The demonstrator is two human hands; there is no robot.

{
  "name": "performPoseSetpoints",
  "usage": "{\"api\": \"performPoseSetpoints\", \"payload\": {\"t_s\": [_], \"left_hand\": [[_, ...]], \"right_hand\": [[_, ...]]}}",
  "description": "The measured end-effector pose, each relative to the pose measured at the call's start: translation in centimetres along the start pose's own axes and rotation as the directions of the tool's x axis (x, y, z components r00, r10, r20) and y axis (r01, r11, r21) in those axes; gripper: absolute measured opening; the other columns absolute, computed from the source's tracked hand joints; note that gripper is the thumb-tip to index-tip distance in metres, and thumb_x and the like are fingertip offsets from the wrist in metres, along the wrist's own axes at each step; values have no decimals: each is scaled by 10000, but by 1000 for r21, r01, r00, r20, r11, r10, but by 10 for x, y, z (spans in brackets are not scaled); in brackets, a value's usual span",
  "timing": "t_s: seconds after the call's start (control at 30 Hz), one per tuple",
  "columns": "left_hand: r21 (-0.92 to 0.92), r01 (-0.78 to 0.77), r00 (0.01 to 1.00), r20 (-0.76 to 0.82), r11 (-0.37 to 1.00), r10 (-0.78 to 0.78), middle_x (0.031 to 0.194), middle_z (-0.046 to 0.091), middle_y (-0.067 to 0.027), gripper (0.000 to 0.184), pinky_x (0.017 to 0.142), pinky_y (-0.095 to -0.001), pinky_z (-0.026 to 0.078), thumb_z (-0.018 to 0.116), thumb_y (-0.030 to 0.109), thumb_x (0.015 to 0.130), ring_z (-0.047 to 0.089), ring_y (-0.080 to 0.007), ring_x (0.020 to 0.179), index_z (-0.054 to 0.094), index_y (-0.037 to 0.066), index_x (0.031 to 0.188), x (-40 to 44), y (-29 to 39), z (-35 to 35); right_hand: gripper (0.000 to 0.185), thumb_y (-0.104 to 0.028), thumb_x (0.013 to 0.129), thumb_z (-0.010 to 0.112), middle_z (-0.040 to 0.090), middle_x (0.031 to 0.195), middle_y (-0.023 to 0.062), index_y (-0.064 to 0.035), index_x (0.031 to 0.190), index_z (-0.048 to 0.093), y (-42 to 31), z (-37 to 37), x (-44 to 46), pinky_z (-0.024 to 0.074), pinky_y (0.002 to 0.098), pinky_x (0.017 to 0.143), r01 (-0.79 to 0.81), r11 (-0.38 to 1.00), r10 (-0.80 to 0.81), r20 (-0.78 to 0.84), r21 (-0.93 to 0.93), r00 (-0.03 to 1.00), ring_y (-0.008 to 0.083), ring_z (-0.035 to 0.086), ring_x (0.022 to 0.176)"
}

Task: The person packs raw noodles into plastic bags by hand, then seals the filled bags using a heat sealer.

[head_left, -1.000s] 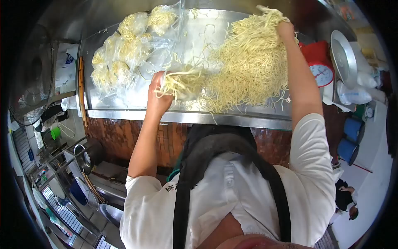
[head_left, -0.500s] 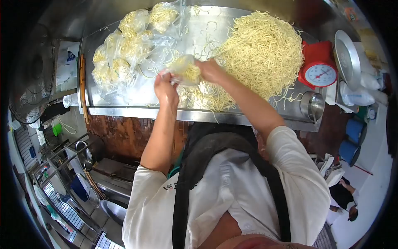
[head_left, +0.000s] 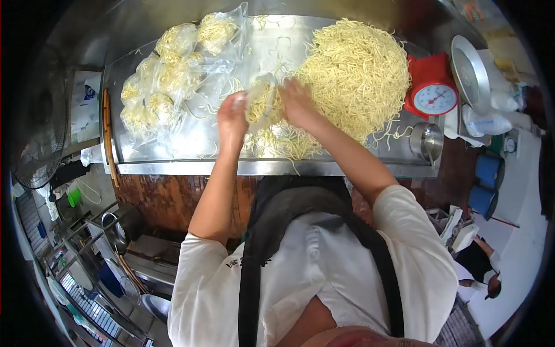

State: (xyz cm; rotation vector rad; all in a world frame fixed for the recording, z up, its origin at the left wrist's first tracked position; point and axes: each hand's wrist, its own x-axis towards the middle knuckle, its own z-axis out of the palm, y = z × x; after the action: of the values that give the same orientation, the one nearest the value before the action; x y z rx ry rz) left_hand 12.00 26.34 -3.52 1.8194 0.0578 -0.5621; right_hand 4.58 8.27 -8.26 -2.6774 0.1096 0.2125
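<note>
My left hand (head_left: 232,115) grips the side of a clear plastic bag (head_left: 261,110) with some yellow noodles inside. On the bag's other side is my right hand (head_left: 297,105), its fingers apart and slightly blurred; whether it touches the bag I cannot tell. A large heap of loose yellow noodles (head_left: 361,78) lies just to the right of that hand on the metal table (head_left: 191,147). A smaller scatter of noodles (head_left: 283,143) spreads below both hands. Several bags filled with noodles (head_left: 173,72) are grouped to the left.
Right of the heap stands a red dial scale (head_left: 433,87), with a round metal pan (head_left: 471,72) beyond it. A metal bowl (head_left: 426,141) sits near the front right corner. Wooden sticks (head_left: 108,136) lie along the left edge. Another person (head_left: 478,263) is at far right.
My right hand has opened its fingers and come away from the bag's edge. The bag now hangs more upright in my left hand. The whole view has shifted slightly.
</note>
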Motion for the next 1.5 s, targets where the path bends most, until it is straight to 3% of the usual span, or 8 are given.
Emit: {"api": "performPoseSetpoints", "payload": {"t_s": [0.3, 0.43, 0.63, 0.87, 0.97, 1.3, 1.37, 1.5], "left_hand": [[610, -562, 815, 524, 559, 248, 841, 663, -268, 371, 745, -525, 503, 524, 83, 830, 645, -443, 828, 625, 57, 1186, 51, -64, 25], [620, -476, 879, 330, 623, 343, 891, 647, -290, 248, 722, -514, 502, 539, 42, 875, 633, -462, 835, 606, 26, 1113, 50, -92, -34], [69, -176, 977, 138, 982, 165, 710, 614, -100, 189, 627, -347, 512, 529, 24, 918, 616, -227, 632, 620, 9, 1083, 15, -54, -40], [-131, -149, 968, 183, 980, 171, 579, 404, 51, 287, 461, -254, 340, 529, 273, 1030, 362, -65, 485, 668, 23, 1013, -42, 71, 18], [-188, -141, 953, 240, 972, 185, 556, 335, 75, 321, 451, -249, 292, 544, 296, 1019, 298, -59, 465, 670, 1, 1043, -65, 122, 39], [-483, -601, 645, 177, 637, 743, 612, 413, 34, 300, 536, -273, 425, 546, 270, 1006, 406, -102, 514, 666, -2, 1040, -136, 357, 195], [-794, -201, 515, 413, 574, 751, 637, 480, 31, 264, 532, -259, 444, 510, 234, 1026, 459, -99, 529, 650, 13, 990, -120, 409, 240], [-689, -586, 461, 148, 426, 875, 632, 473, 15, 251, 521, -278, 451, 483, 211, 1038, 471, -120, 522, 618, 37, 915, -192, 447, 358]], "right_hand": [[284, -303, 969, 615, 614, 876, 55, -110, 1167, 551, 24, -88, 17, 518, 350, 666, -251, 744, -69, 446, 619, 892, 152, 580, 741], [251, -208, 1003, 540, 659, 975, 67, -119, 1236, 561, 76, -115, 7, 560, 407, 728, -112, 441, 212, 18, 890, 977, 193, 638, 814], [592, 20, 912, 534, 467, 1461, 177, -82, 1478, 392, 35, -90, 0, 355, 464, 1133, -405, 895, 359, -237, -186, 903, 335, 475, 1319], [357, -88, 858, 584, 610, 1261, 221, 7, 1201, 613, -6, -34, -1, 443, 445, 1024, 212, 909, -143, -208, 360, 968, 376, 557, 1203], [162, -114, 873, 572, 686, 960, 220, -1, 972, 631, 9, -104, -26, 515, 486, 813, -23, 959, 55, -106, 283, 993, 415, 651, 938], [163, -115, 919, 598, 624, 764, 209, -15, 1048, 598, 160, -363, -197, 522, 417, 672, 305, 952, -13, -984, 41, 175, 350, 657, 744], [326, -234, 1035, 480, 638, 1044, 84, 7, 1240, 557, 165, -389, -236, 500, 282, 865, 595, 791, 214, -975, 142, -52, 127, 602, 962], [326, -133, 940, 631, 617, 1103, 130, -7, 1225, 537, 242, -302, -272, 507, 332, 818, 277, 926, 275, -961, 255, -32, 202, 602, 985]]}}
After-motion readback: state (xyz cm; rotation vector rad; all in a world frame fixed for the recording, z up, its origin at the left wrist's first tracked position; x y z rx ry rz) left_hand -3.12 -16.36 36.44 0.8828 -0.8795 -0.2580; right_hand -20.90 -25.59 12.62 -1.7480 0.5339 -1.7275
